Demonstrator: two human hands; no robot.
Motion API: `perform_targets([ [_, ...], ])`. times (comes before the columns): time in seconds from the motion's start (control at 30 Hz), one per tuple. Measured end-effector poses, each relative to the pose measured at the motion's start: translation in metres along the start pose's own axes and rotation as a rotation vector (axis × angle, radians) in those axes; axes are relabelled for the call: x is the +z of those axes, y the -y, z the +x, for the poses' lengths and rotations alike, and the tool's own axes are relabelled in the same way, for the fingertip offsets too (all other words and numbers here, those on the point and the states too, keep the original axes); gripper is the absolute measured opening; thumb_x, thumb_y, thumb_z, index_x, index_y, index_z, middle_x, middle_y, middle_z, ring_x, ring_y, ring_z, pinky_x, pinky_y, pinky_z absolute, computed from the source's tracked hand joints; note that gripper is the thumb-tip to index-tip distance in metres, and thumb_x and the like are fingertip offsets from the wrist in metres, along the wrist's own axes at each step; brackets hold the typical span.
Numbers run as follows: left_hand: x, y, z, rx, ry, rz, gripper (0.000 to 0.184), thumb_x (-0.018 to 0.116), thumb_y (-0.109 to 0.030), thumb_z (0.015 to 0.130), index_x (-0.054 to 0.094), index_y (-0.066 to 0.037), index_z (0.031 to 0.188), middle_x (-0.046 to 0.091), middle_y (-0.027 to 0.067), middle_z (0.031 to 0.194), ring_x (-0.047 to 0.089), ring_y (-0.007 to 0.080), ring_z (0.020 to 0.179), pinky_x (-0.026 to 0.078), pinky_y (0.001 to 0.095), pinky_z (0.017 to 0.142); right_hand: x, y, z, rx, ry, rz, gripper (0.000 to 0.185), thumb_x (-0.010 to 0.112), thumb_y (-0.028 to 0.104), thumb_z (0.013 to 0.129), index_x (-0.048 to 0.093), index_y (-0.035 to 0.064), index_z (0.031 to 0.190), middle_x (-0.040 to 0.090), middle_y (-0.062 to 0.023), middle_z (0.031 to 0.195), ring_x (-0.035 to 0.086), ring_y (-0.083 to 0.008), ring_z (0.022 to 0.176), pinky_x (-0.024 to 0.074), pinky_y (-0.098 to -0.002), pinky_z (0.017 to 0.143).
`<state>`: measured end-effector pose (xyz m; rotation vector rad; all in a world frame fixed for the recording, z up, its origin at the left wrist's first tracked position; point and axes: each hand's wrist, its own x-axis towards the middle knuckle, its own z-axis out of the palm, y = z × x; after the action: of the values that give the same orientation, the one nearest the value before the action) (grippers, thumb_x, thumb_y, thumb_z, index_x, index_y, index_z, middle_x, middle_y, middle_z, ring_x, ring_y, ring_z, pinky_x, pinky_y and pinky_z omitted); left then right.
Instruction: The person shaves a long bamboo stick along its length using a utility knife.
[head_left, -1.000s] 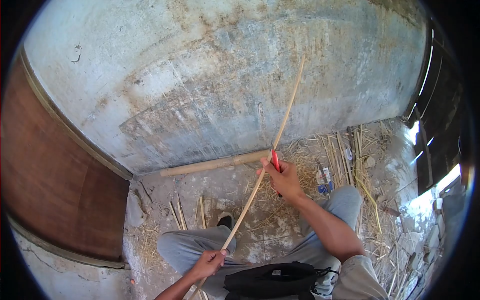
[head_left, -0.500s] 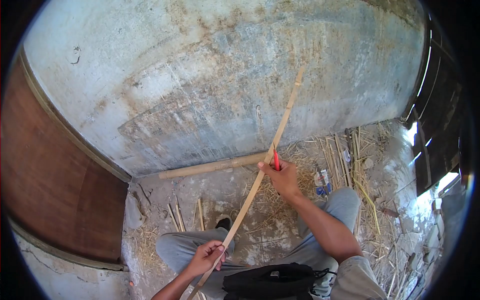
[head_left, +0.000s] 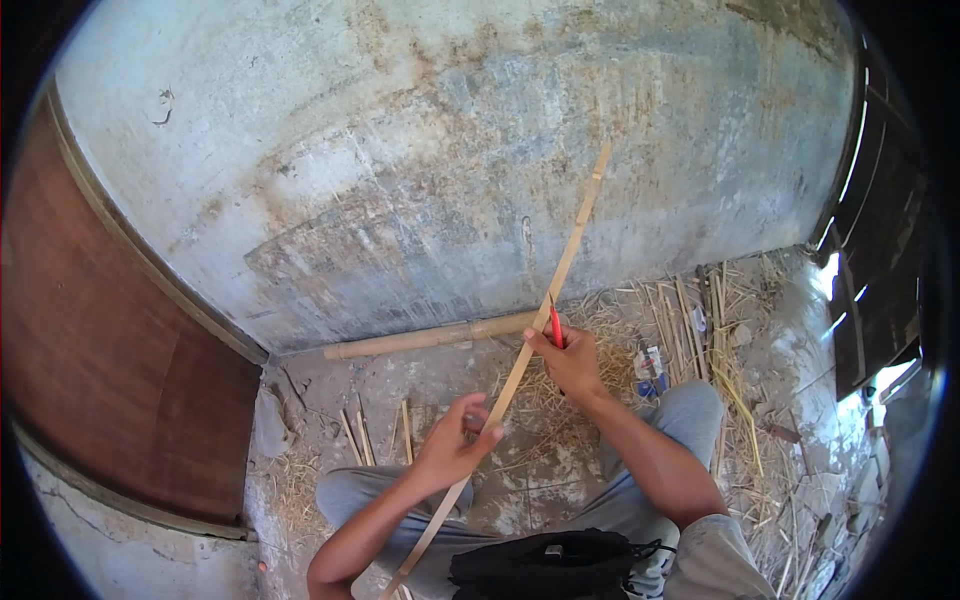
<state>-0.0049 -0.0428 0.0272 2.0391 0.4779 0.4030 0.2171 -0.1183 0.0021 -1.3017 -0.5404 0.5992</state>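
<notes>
A long, thin bamboo strip [head_left: 517,372] runs slantwise from my lap up in front of the wall. My right hand [head_left: 570,362] is closed around it near the middle, thumb pressed along the strip. In the same hand is a slim red tool [head_left: 556,326] with a dark pointed tip turned upward; I cannot tell if it is a knife or a pen. Lower down, my left hand [head_left: 450,445] is at the strip with fingers loosely curled and apart, thumb over the strip's face. Part of the strip passes behind this hand.
A bamboo pole [head_left: 430,341] lies along the foot of the stained wall [head_left: 420,200]. Shavings and split sticks [head_left: 680,320] litter the floor, beside a small blue-and-white packet [head_left: 649,371]. A black bag [head_left: 545,565] rests at my lap. A brown door [head_left: 130,330] stands left.
My left hand has moved up along the strip towards my right hand, and its fingers have loosened. The right hand keeps its hold; the view has shifted slightly.
</notes>
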Motion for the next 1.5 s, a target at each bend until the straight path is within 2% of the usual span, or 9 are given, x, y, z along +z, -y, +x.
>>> perform_targets([
  [0.07,0.007,-0.005,0.022,-0.034,0.002,-0.089,0.038,0.061,-0.019,0.099,0.046,-0.004,0.13,0.058,0.0054,0.095,0.059,0.0084,0.066,0.047,0.0241,0.051,0.001,0.001,0.0,0.004,0.001,-0.012,0.027,0.075,0.026,0.089,0.07,0.0004,0.083,0.056,0.0052,0.064,0.04,-0.0018,0.056,0.0304,-0.0235,0.048],
  [0.13,0.01,-0.011,0.037,-0.282,0.159,-0.269,0.032,0.051,-0.022,0.104,0.048,-0.003,0.129,0.057,0.0021,0.081,0.049,0.0054,0.052,0.039,0.0229,0.044,0.004,0.005,0.002,-0.013,0.004,0.068,0.025,0.075,0.025,0.09,0.067,0.002,0.083,0.057,0.003,0.062,0.04,-0.001,0.044,0.0281,-0.0209,0.039],
  [0.27,0.002,-0.028,0.024,-0.272,0.153,-0.226,0.03,0.044,-0.023,0.107,0.051,-0.002,0.127,0.052,-0.0014,0.07,0.039,0.0036,0.045,0.033,0.0226,0.04,0.0,0.019,0.001,0.038,0.002,0.123,0.025,0.074,0.026,0.09,0.068,0.0013,0.089,0.06,0.0007,0.064,0.041,-0.0014,0.042,0.0286,-0.0213,0.039],
  [0.57,-0.012,-0.012,-0.087,-0.249,-0.032,0.022,0.023,0.058,-0.018,0.101,0.061,-0.001,0.115,0.049,-0.0039,0.063,0.04,0.002,0.058,0.035,0.0238,0.05,-0.006,0.017,0.001,0.124,-0.102,0.352,0.029,0.065,0.031,0.096,0.065,0.0022,0.098,0.071,-0.0085,0.079,0.037,-0.0032,0.041,0.0311,-0.0221,0.039],
  [0.87,-0.009,0.017,-0.146,-0.422,0.028,-0.053,0.026,0.062,-0.017,0.098,0.06,-0.001,0.119,0.057,-0.0007,0.069,0.049,0.0035,0.06,0.041,0.0256,0.052,0.012,-0.001,-0.017,0.226,0.156,0.153,0.025,0.064,0.027,0.098,0.067,0.0023,0.097,0.073,-0.009,0.086,0.041,-0.0028,0.044,0.0334,-0.0224,0.04],
  [1.13,-0.008,0.008,-0.145,-0.363,0.099,0.22,0.029,0.066,-0.014,0.094,0.06,0.0,0.119,0.066,0.0175,0.074,0.065,0.0212,0.059,0.051,0.036,0.056,0.019,-0.008,-0.016,0.26,0.207,0.11,0.026,0.065,0.027,0.097,0.066,0.0021,0.102,0.073,-0.009,0.087,0.041,-0.0032,0.044,0.0348,-0.022,0.04],
  [1.27,-0.009,0.018,-0.141,-0.307,0.104,0.158,0.029,0.066,-0.012,0.093,0.061,0.0,0.119,0.064,0.0176,0.072,0.065,0.0208,0.057,0.05,0.0361,0.054,0.016,-0.01,-0.012,0.275,0.192,0.123,0.028,0.064,0.028,0.097,0.066,0.0021,0.107,0.073,-0.0091,0.089,0.04,-0.0029,0.043,0.0341,-0.0219,0.04],
  [1.33,-0.011,0.01,-0.135,-0.238,0.123,0.177,0.032,0.061,-0.008,0.097,0.058,0.003,0.126,0.061,0.0051,0.066,0.062,0.0093,0.056,0.05,0.0276,0.051,0.015,-0.007,-0.012,0.289,0.195,0.181,0.028,0.064,0.028,0.097,0.066,0.0023,0.109,0.073,-0.009,0.092,0.039,-0.0023,0.045,0.0335,-0.0213,0.04],
  [1.5,-0.016,-0.002,-0.125,-0.362,0.127,0.063,0.035,0.061,-0.007,0.096,0.057,0.004,0.129,0.063,0.007,0.068,0.063,0.0097,0.057,0.051,0.0282,0.052,0.012,0.001,-0.011,0.266,0.21,0.209,0.029,0.063,0.024,0.098,0.063,0.0023,0.117,0.073,-0.0086,0.094,0.04,-0.0018,0.047,0.0335,-0.0205,0.042],
])
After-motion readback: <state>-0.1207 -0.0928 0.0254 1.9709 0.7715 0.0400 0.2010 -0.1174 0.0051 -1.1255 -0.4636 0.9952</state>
